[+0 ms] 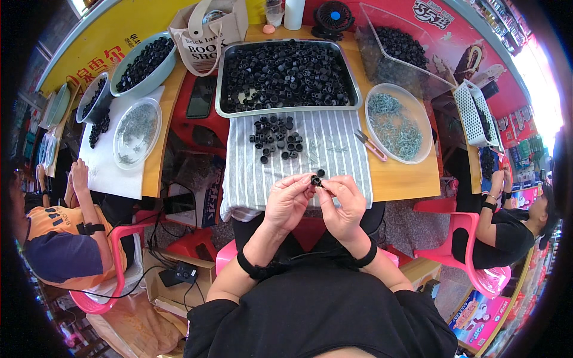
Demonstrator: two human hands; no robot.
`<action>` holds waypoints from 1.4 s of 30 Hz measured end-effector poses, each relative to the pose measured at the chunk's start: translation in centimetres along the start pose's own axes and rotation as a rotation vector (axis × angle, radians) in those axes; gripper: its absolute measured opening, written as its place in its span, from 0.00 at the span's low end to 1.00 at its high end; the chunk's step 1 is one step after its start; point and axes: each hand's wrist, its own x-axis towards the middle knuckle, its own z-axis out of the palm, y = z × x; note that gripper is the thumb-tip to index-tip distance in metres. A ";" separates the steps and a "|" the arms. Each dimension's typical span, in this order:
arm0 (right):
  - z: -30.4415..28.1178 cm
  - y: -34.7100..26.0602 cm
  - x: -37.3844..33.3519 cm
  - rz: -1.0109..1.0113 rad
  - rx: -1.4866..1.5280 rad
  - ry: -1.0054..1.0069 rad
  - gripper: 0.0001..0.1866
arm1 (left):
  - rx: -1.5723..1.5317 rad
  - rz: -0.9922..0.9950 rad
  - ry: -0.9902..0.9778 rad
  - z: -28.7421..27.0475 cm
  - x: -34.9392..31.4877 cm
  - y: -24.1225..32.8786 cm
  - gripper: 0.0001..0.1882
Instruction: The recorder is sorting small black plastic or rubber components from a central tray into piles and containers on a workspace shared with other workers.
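Observation:
Above the near edge of a striped cloth (352, 179), my left hand (289, 201) and my right hand (342, 209) meet fingertip to fingertip. Both are closed on a small black plastic cap (316, 181), its details partly covered by the fingers. Another black cap (321, 173) shows just beyond it. A loose pile of black caps (276, 138) lies further up the cloth, with a few thin metal pins (337, 146) to its right. Behind the pile stands a metal tray (288, 112) heaped with the same black parts.
Pink-handled snips (373, 147) lie beside a round tub (424, 149) of small metal pieces. A clear bin (439, 80) of black parts, a black fan (334, 18) and a canvas bag (206, 39) stand behind. Co-workers sit at left (71, 238) and right (501, 230).

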 end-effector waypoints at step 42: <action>0.7 0.7 0.1 -0.006 0.038 -0.069 0.08 | 0.066 0.106 -0.081 -1.1 0.3 -0.8 0.09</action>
